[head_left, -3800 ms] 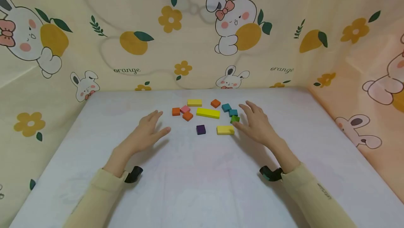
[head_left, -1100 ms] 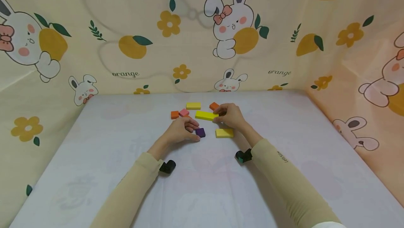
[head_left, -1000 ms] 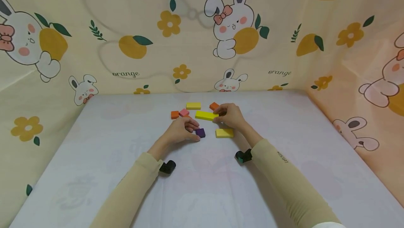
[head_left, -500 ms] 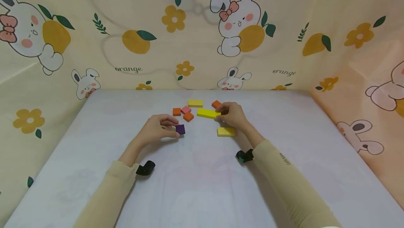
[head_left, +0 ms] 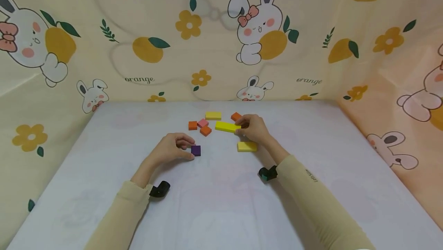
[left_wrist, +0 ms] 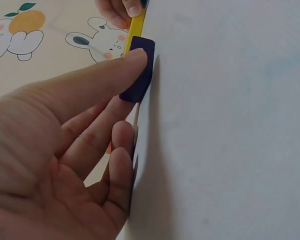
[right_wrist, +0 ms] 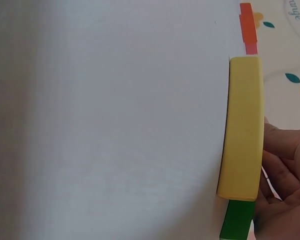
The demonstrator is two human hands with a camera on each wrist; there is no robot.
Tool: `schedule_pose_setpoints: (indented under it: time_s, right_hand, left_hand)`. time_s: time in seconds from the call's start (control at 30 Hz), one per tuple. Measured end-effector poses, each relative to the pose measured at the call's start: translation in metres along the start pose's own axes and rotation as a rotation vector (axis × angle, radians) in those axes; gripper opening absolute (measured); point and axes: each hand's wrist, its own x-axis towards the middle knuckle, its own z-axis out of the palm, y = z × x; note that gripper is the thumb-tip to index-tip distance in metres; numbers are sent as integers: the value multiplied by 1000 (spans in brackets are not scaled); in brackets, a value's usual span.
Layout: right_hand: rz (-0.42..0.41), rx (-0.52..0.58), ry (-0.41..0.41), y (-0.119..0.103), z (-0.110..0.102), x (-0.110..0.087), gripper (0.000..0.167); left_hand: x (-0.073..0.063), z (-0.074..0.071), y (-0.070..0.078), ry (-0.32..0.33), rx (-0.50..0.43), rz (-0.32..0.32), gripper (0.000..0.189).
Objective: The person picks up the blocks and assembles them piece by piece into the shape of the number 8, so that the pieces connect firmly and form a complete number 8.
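My left hand (head_left: 170,148) pinches a small purple block (head_left: 196,150) between thumb and fingertips, low over the white tabletop. In the left wrist view the thumb lies across this purple block (left_wrist: 140,84). My right hand (head_left: 254,129) holds the right end of a long bright yellow block (head_left: 226,127), thumb on the near side, index finger on the far side. A shorter pale yellow block (head_left: 247,147) lies just in front of that hand. In the right wrist view the pale yellow block (right_wrist: 242,125) partly covers the right fingers, with a green block (right_wrist: 237,220) beside it.
Left of the long block lie two orange blocks (head_left: 192,125) and a pink block (head_left: 203,123). Another pale yellow block (head_left: 213,115) and an orange block (head_left: 236,116) lie farther back. A printed cloth (head_left: 166,57) rises behind the white table (head_left: 214,204).
Both hands have come inward to the blocks. The left hand has gripped the purple block, carried it left, then slightly nearer. Over the last second the right hand has stayed at the long yellow block.
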Motion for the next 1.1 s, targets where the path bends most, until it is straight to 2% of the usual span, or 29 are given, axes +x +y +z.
schedule_pose_setpoints:
  time_s: [0.2, 0.37, 0.77, 1.1]
  right_hand:
    - [-21, -14, -8, 0, -1, -2, 24]
    - [-40, -42, -25, -2, -2, 0, 24]
    - [20, -32, -82, -5, -10, 4, 27]
    - [-36, -60, -92, -5, -8, 4, 32]
  left_hand:
    - [1, 0, -2, -12, -17, 13, 53]
    - [3, -1, -5, -8, -12, 6, 50]
    - [6, -1, -5, -13, -30, -21, 48]
    - [6, -2, -6, -5, -28, -32, 48]
